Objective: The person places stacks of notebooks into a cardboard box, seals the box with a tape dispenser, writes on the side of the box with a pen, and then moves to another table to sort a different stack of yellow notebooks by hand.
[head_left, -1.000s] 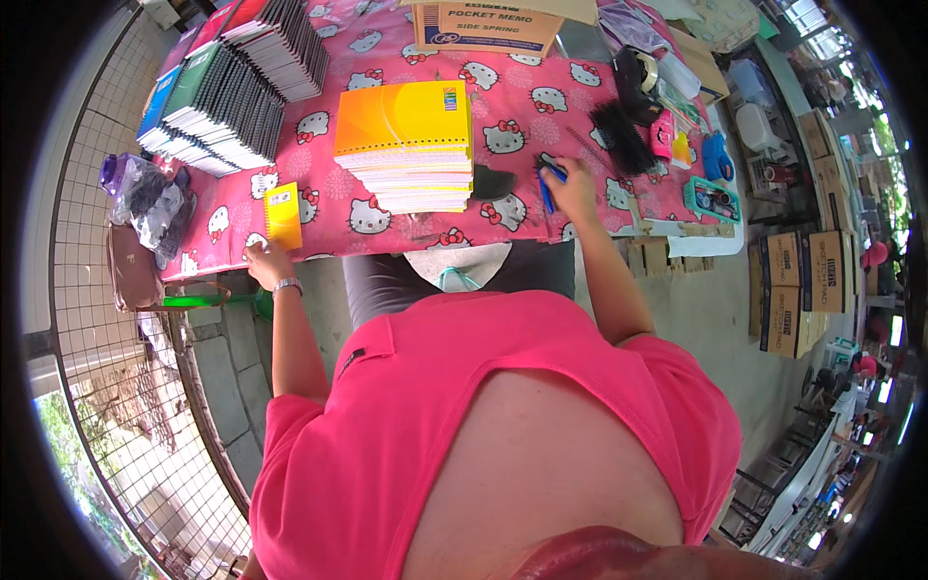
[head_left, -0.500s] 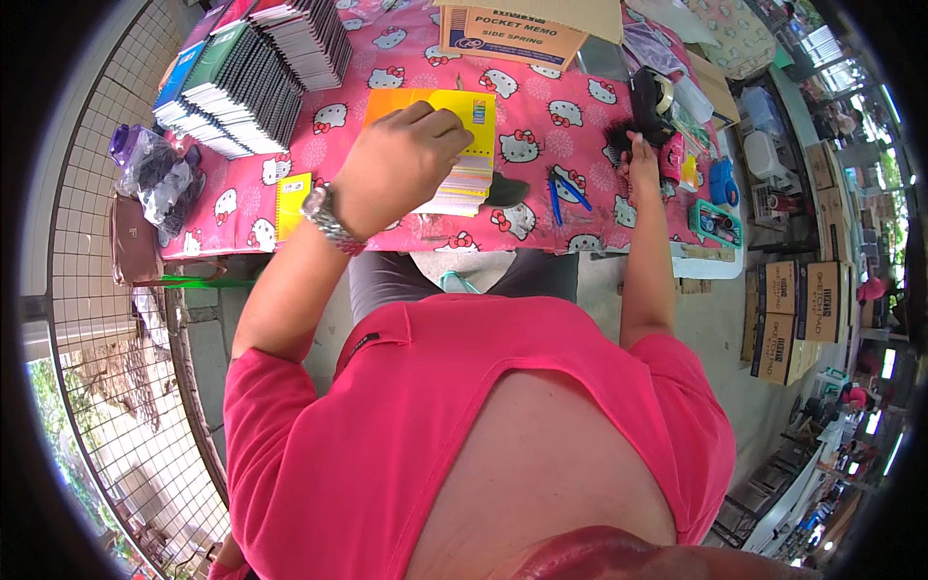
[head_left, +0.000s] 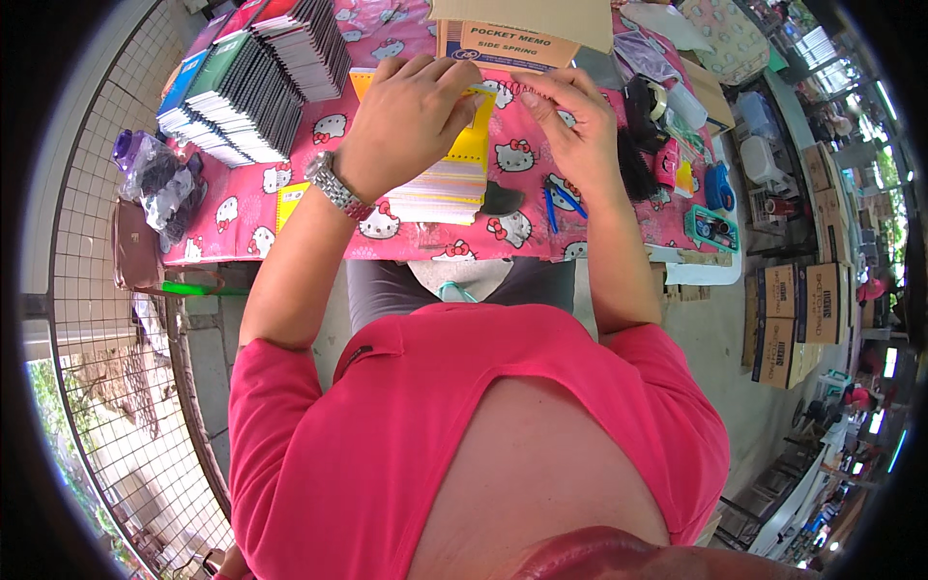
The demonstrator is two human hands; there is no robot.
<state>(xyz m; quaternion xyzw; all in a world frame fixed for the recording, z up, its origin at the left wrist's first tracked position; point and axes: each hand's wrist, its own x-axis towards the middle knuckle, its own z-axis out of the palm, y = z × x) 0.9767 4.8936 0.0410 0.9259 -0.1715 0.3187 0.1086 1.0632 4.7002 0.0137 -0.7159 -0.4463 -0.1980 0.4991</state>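
My left hand [head_left: 416,116], with a metal watch on its wrist, is curled over the upper part of a stack of yellow-covered memo pads [head_left: 469,145], gripping it. A row of punched holes runs along the yellow cover, and white page edges show below. Just right of the stack, my right hand [head_left: 578,126] pinches a thin spiral binding wire [head_left: 517,89] by the pad's upper right corner. Whether the wire is in the holes cannot be seen. Blue-handled pliers [head_left: 564,201] lie below my right hand. A bunch of black spiral wires [head_left: 635,164] lies farther right.
Tall stacks of spiral notebooks [head_left: 246,97] stand at the left. A small yellow notebook [head_left: 292,201] lies partly under my left forearm. An open carton [head_left: 507,43] sits at the back. A tape dispenser [head_left: 646,101] and a green basket [head_left: 710,229] are on the right.
My right hand has left the black bunch and moved left to the pad's upper corner, now with a spiral wire. My left hand has shifted slightly up and right over the stack.
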